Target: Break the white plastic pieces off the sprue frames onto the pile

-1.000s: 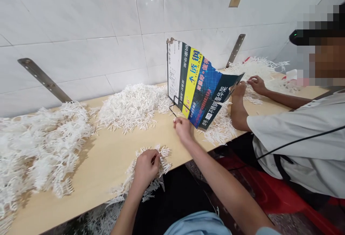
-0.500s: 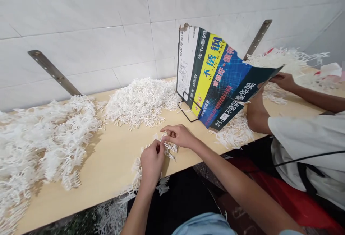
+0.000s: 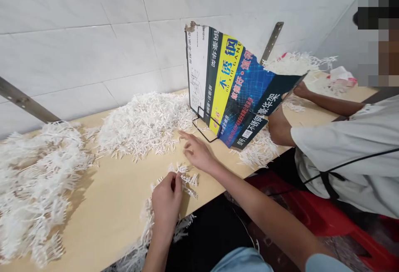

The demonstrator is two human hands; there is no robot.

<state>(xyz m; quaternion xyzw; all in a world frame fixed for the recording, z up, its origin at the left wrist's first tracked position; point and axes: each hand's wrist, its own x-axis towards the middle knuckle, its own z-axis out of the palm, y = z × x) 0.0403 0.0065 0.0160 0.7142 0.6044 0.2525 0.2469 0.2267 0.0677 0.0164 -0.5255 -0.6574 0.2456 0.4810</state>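
Note:
My left hand (image 3: 167, 199) pinches a strand of white branched plastic pieces (image 3: 189, 179) low over the table's near edge. More of the strand trails below the wrist, past the edge. My right hand (image 3: 199, 151) is apart from it, fingers spread, with nothing seen in them. Its fingertips are beside a pile of small loose white plastic pieces (image 3: 146, 122). At the left lies a larger heap of white branched strands (image 3: 37, 189), still joined together.
A printed cardboard sheet (image 3: 230, 85) stands upright in a black wire stand (image 3: 204, 132) on the wooden table (image 3: 115, 197). Behind it a co-worker's arm (image 3: 330, 105) reaches in, near more white pieces (image 3: 257, 151). Metal brackets (image 3: 28, 101) lean along the tiled wall.
My right hand has moved away from my left, toward the loose pile, and its fingers have spread. My left hand still pinches the strand. The camera view has shifted right.

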